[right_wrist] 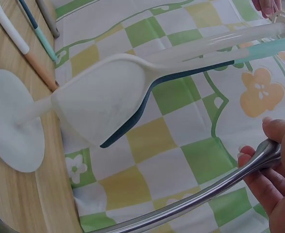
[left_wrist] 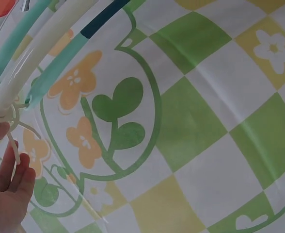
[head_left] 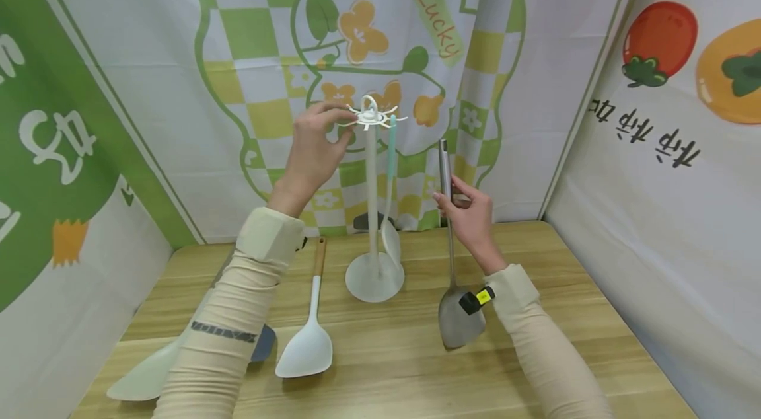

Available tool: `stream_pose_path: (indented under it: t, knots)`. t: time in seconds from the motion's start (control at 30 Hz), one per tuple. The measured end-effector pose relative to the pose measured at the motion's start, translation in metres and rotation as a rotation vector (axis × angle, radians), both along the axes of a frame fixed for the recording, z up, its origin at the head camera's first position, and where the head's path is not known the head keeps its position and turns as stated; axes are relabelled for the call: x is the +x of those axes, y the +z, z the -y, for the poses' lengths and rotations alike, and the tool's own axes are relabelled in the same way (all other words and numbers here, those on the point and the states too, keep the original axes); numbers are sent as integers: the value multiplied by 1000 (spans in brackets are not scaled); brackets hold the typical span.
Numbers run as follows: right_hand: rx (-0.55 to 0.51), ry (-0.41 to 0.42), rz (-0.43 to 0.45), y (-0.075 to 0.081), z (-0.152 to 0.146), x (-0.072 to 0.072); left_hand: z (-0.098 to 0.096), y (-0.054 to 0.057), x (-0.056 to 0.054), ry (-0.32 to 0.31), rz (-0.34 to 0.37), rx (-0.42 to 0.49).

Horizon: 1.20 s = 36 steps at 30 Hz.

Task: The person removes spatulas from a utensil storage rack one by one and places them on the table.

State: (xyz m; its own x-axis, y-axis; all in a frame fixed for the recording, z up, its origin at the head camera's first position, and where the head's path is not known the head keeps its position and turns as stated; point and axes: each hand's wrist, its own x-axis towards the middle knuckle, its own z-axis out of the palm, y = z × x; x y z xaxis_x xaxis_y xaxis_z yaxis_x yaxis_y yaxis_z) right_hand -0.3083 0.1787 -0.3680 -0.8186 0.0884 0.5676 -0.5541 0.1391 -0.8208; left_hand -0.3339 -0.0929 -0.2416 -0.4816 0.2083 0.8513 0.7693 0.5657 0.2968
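Observation:
My left hand (head_left: pixel 315 145) is at the top of a white utensil rack (head_left: pixel 371 207); its thumb and fingers pinch the rim of the hook ring (head_left: pixel 370 116). My right hand (head_left: pixel 470 214) grips a metal spatula (head_left: pixel 460 320) by its steel handle, upright with the blade down, to the right of the rack. A white utensil with a teal handle (head_left: pixel 391 154) hangs from the rack, its broad white head (right_wrist: pixel 103 92) beside the pole. A dark blue utensil (right_wrist: pixel 186 75) hangs just behind it. In the left wrist view, teal handles (left_wrist: pixel 55 68) meet the hooks on both sides of the pole.
A white spatula with a wooden handle (head_left: pixel 304 346) lies on the wooden table (head_left: pixel 386 366), left of the rack. Partly under my left sleeve are a pale spatula (head_left: pixel 143 373) and a dark blue utensil head (head_left: pixel 263 344). A patterned curtain (head_left: pixel 250 36) stands behind the table.

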Motion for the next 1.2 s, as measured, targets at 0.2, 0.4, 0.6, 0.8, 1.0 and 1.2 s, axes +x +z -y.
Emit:
stream_pose_path:
  t: [0.2,0.4,0.6,0.8,1.0,1.2]
  knots:
    - [20,-22,24,-2,-4,0,0,-2,-3,6,-3,31]
    - [33,-58,58,-1,-5,0,1,-3,-5,29,-24,44]
    - [89,-124,89,-8,-6,-5,0,-4,-5,36,-34,47]
    - [56,-100,126,-33,-13,-25,0,-5,-5,36,-29,49]
    - [59,-107,108,-43,-15,-30,0,-4,-6,25,-30,47]
    - [89,-137,122,-48,-15,-32,0,-3,-4,26,-17,32]
